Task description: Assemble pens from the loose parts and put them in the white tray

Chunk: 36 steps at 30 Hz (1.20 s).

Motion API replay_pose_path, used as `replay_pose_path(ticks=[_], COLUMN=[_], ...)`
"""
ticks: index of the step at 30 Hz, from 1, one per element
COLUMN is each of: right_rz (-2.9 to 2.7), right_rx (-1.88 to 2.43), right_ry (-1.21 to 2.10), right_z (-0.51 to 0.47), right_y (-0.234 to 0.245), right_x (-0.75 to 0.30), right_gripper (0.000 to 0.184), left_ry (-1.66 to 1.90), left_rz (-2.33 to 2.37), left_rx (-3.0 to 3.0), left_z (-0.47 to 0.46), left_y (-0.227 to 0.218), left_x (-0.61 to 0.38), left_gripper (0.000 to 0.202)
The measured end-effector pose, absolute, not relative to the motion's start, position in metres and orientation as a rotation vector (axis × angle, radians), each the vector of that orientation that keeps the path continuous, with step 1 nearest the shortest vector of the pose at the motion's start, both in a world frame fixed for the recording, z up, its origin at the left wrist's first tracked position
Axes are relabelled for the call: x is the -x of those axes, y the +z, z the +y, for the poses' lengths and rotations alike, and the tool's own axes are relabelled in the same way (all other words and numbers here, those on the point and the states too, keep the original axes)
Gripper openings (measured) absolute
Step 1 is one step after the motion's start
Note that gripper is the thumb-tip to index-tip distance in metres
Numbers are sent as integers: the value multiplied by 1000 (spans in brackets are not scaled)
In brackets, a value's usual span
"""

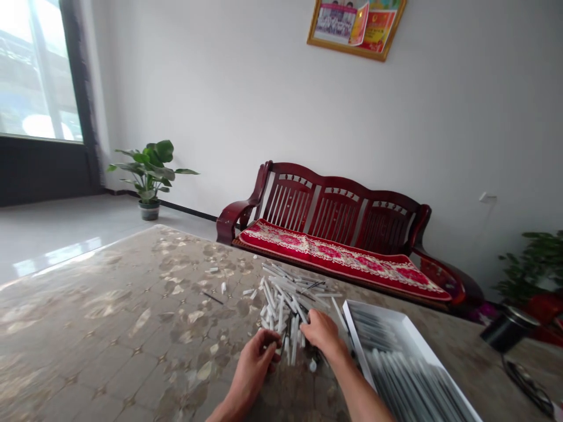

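A loose pile of white, translucent plastic tubes (275,302), mixed with thin dark pieces, lies on the table in front of me. My left hand (259,354) is at the near left side of the pile, fingers curled and thumb against the index finger; what they hold, if anything, is hidden. Over the pile's right side, my right hand (323,331) has its fingers closed at the end of a white plastic tube (299,309). Just right of that hand, a white open box (424,346) holds rows of slim tubes (409,381) with dark cores, resembling pens.
The patterned tablecloth (109,328) covers the table. A few stray pieces (213,298) lie left of the pile. At the right stands a dark cylindrical container (510,328). Beyond the table are a red wooden bench (338,211) and a potted plant (149,208).
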State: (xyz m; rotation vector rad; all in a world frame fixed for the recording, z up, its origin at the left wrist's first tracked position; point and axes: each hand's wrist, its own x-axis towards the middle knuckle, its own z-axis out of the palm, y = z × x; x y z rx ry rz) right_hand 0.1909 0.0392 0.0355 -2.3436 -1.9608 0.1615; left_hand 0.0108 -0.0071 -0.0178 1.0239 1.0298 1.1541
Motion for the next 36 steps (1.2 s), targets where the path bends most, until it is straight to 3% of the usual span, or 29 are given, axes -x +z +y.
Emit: replay_pose_path(ticks=[7,11,15,18,23,26,36], right_rz=[-1958,-2011,-2000,-1967,-1887,-1923,-2037], right_rx=[2186,1827,1667,1726,2115,2294,2425], right_ry=[176,286,371,390,138,8,-41], right_z=[10,-22,-49,-57,-55,-55,-57], right_y=[39,35,27,24,31,33,22], right_x=[-191,-172,-149,-154,-206,-230,-238], right_gripper=[18,19,37,47,21,16,31], left_ry=[1161,1105,1061,1119,1176,1191,1243], left_rz=[1023,995,926,963,981,955,866], left_rx=[-1036,-1081,-1092,-976,-712,-616,-570], left_z=[-6,-10,-15,-17,-17,-15,-15], left_y=[-18,-14,-10,-5,5,6,1], left_x=[-12,-13,-14,-13,-10,-10,-8], left_gripper=[29,44,49,46,45,44,45])
